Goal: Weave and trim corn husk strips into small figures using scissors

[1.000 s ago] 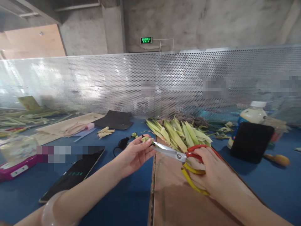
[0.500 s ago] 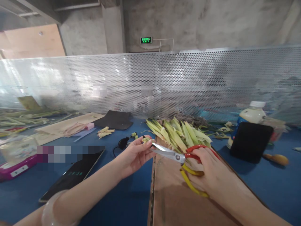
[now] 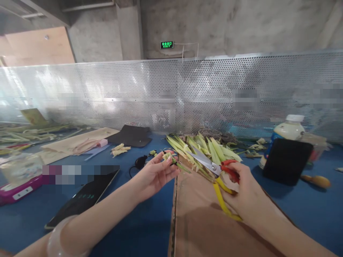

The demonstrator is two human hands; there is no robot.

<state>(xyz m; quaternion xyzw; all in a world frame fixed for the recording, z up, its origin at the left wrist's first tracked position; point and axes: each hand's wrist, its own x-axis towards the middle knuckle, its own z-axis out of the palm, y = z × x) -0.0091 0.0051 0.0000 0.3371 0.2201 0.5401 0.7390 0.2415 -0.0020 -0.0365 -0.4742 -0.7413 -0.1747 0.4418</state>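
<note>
Between thumb and fingertips, my left hand pinches a small pale green plant piece that looks like a folded or knotted husk, with a thin green stem pointing right. My right hand grips scissors by their handles, one red and one yellow. The blades look closed and point up and left, apart from the plant piece. Behind them a heap of green and cream corn husks lies at the far end of a brown cardboard sheet.
Left on the blue table are a black tablet, a purple device, a black sheet and husk scraps. To the right stand a bottle and a black panel. A perforated metal screen closes the back.
The scissors have moved away from the plant piece, right and slightly up, and their blades have closed. My left hand has stayed nearly in place; the green stem now shows.
</note>
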